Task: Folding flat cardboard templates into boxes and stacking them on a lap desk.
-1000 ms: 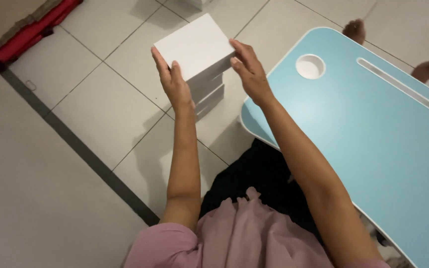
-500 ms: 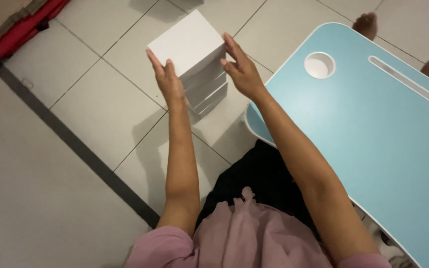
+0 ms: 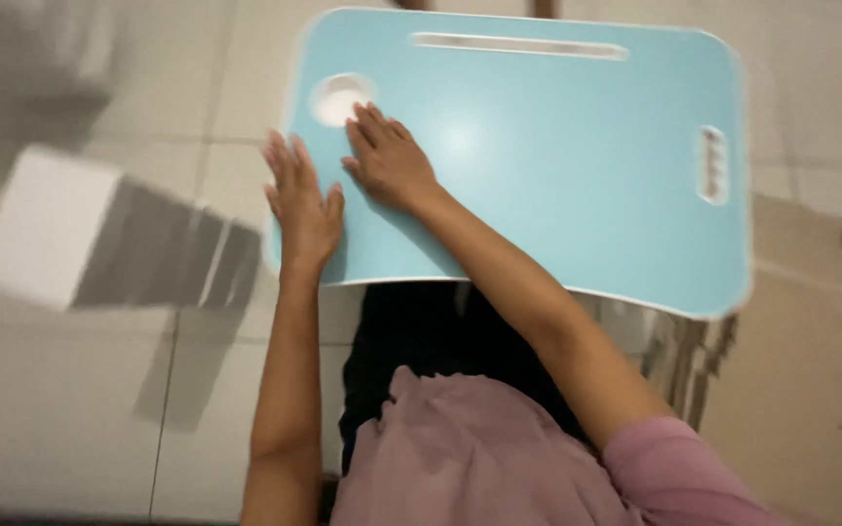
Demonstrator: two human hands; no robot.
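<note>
While both hands lie flat and empty on the pale blue lap table with rounded corners [image 3: 538, 166], the step in hand looks like steadying or shifting that table, and doing it well is mostly a matter of even pressure. The left hand [image 3: 302, 206] rests with its fingers spread over the near left edge, palm partly off the board, and the right hand [image 3: 389, 164] lies palm down just inside that corner, its fingertips touching the round white cup recess [image 3: 336, 97]; the two sit close beside each other, gripping nothing. Because both hands press on one corner, I judge that a push from here could swing the table instead of sliding it straight, so moving the right hand further toward the middle would give better control. The table stands over the person's lap, above the black garment [image 3: 421, 341] and the pink top [image 3: 499, 458], with a long narrow slot [image 3: 518, 45] along its far edge and a small handle cut-out [image 3: 713, 164] at the right end. A white rectangular box stack [image 3: 51, 229] sits on the light tiled floor [image 3: 51, 409] to the left, well apart from the hands (the picture is blurred, so its exact make-up is hard to tell).
</note>
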